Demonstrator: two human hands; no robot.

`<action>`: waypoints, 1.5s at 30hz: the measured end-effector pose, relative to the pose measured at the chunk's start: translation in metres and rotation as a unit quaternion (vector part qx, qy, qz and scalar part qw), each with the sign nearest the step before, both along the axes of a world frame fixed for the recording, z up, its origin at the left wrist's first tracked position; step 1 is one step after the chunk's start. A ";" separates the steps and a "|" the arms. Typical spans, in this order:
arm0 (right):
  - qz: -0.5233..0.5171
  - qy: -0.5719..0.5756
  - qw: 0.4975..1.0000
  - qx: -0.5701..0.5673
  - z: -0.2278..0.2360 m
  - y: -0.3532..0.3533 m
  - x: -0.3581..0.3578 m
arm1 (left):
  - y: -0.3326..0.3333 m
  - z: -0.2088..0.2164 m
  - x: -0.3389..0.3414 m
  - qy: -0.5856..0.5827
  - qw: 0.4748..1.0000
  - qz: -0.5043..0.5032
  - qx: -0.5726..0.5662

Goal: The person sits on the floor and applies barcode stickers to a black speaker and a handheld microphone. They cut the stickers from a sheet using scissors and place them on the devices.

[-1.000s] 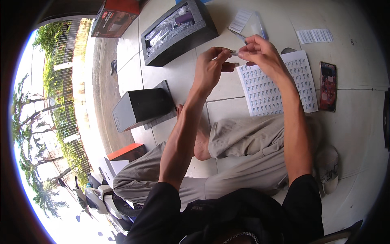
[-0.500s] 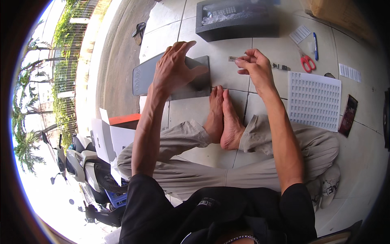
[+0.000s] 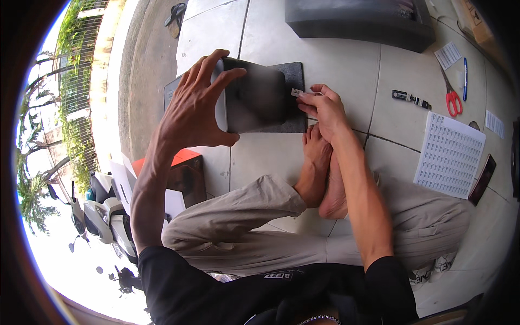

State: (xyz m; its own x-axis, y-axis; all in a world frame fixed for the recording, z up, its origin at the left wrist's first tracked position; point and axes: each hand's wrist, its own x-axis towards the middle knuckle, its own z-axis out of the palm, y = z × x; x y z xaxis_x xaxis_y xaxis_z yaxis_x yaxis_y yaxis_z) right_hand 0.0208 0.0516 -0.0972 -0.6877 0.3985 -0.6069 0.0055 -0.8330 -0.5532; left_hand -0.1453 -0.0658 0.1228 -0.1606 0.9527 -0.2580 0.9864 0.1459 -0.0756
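Note:
A black box-shaped device [image 3: 257, 92] with a rounded grey edge stands on a dark flat panel [image 3: 295, 116] on the tiles. My left hand [image 3: 195, 100] spans its grey end, fingers along the far side and thumb at the near side. The device's upper face is blurred. Between the thumb and fingertips of my right hand [image 3: 325, 108] is a small printed label [image 3: 296, 92], held over the panel's right edge and apart from the device. The palm side of my left hand is hidden.
To the right lie a sheet of labels [image 3: 449, 154], red-handled scissors [image 3: 454, 103], a blue pen [image 3: 465, 79], a phone [image 3: 482, 180] and a small black-and-silver item [image 3: 410, 99]. A large black box [image 3: 357, 24] stands at the back. An orange-and-black box [image 3: 187, 173] sits left of my legs.
My left hand has come down around the device's end. My right hand has brought the label left, closer to the device. The whole view has shifted, moving the floor items rightward.

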 end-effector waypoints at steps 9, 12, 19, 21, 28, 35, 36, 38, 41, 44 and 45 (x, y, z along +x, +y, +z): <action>-0.009 0.124 0.989 -0.085 0.029 -0.030 -0.048 | -0.039 0.050 -0.065 -0.107 0.993 0.044 0.014; -0.001 0.109 0.992 -0.063 0.042 -0.032 -0.054 | -0.048 0.055 -0.076 -0.115 0.992 0.041 0.018; 0.004 0.086 0.995 -0.042 0.054 -0.033 -0.062 | -0.055 0.058 -0.084 -0.114 0.992 0.044 0.026; 0.006 0.077 0.997 -0.029 0.055 -0.032 -0.063 | -0.055 0.057 -0.084 -0.114 0.992 0.044 0.033; 0.018 0.061 0.998 0.003 0.058 -0.032 -0.065 | -0.055 0.056 -0.083 -0.126 0.990 0.054 0.037; 0.023 0.048 0.998 0.034 0.057 -0.031 -0.065 | -0.055 0.055 -0.083 -0.117 0.991 0.051 0.035; 0.021 0.045 0.998 0.037 0.057 -0.032 -0.065 | -0.055 0.055 -0.083 -0.117 0.991 0.050 0.033; 0.040 0.041 0.997 0.044 0.057 -0.031 -0.065 | -0.056 0.055 -0.083 -0.113 0.992 0.052 0.031; 0.035 0.034 0.997 0.057 0.057 -0.032 -0.065 | -0.056 0.055 -0.084 -0.114 0.992 0.051 0.029; 0.032 0.024 0.997 0.072 0.056 -0.034 -0.065 | -0.056 0.054 -0.085 -0.118 0.991 0.049 0.034; 0.033 0.020 0.996 0.078 0.056 -0.034 -0.066 | -0.056 0.054 -0.085 -0.119 0.991 0.049 0.036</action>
